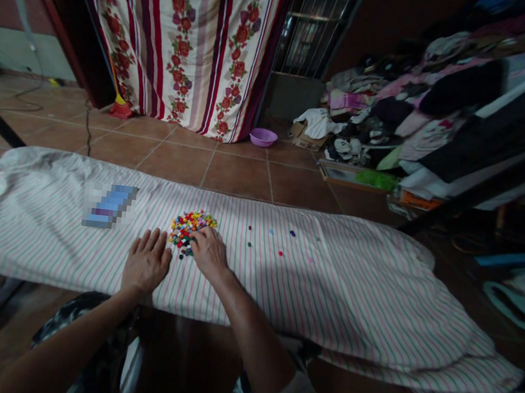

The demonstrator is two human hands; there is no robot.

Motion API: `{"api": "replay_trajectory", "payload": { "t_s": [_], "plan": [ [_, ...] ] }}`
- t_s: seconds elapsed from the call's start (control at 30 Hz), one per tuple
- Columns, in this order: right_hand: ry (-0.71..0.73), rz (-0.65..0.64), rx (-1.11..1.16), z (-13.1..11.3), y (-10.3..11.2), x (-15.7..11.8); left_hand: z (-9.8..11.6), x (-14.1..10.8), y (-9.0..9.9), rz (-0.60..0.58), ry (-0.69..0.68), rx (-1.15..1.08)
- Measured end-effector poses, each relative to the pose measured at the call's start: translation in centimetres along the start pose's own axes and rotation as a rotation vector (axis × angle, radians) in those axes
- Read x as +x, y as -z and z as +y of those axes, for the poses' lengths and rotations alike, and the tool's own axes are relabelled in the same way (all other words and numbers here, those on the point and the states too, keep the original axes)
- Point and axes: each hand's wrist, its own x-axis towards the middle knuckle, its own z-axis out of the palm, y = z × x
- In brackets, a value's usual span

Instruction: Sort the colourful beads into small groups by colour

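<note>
A heap of small, bright, many-coloured pieces (pixel 193 220), perhaps beads or little blocks, lies on a striped cloth (pixel 326 303). My left hand (pixel 147 259) rests flat on the cloth just left of the heap, fingers stretched out, holding nothing. Over the heap's right side is my right hand (pixel 210 252), its fingers bent down and drawn together among the pieces. Whatever is between those fingertips is hidden. To the right, several single pieces lie spaced apart, among them a red piece (pixel 280 253), a dark blue piece (pixel 292 233) and a pink piece (pixel 311 260).
A blurred-out blue, flat item (pixel 110 205) lies on the cloth at left. Beyond the cloth-covered surface are a tiled floor (pixel 232 168), a purple basin (pixel 263 137) and a flowered curtain (pixel 175 43). Piled clothes (pixel 394 104) fill the right side, behind a dark slanting bar (pixel 449 200).
</note>
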Motion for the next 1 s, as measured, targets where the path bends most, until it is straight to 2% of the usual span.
{"api": "replay_trajectory", "payload": {
  "t_s": [0.2, 0.3, 0.43, 0.57, 0.83, 1.0],
  "plan": [
    [0.021, 0.016, -0.004, 0.2, 0.0, 0.0, 0.0, 0.1, -0.3, 0.003, 0.006, -0.023],
    [0.055, 0.019, -0.015, 0.1, 0.0, -0.2, -0.3, -0.1, -0.5, 0.046, -0.006, -0.042],
    [0.120, 0.043, -0.037, 0.0, -0.5, -0.4, -0.9, -0.2, -0.9, 0.121, -0.071, -0.122],
    [0.157, 0.077, -0.021, 0.0, -0.7, -0.6, -1.3, -0.2, -1.2, 0.124, -0.126, -0.190],
    [0.115, 0.087, 0.025, -0.8, 1.5, -0.9, -1.2, -0.3, -1.3, 0.107, -0.079, -0.174],
    [0.026, 0.141, 0.056, 0.9, 2.9, -1.3, -1.2, -0.1, -0.8, 0.127, -0.067, -0.154]
  ]
}}
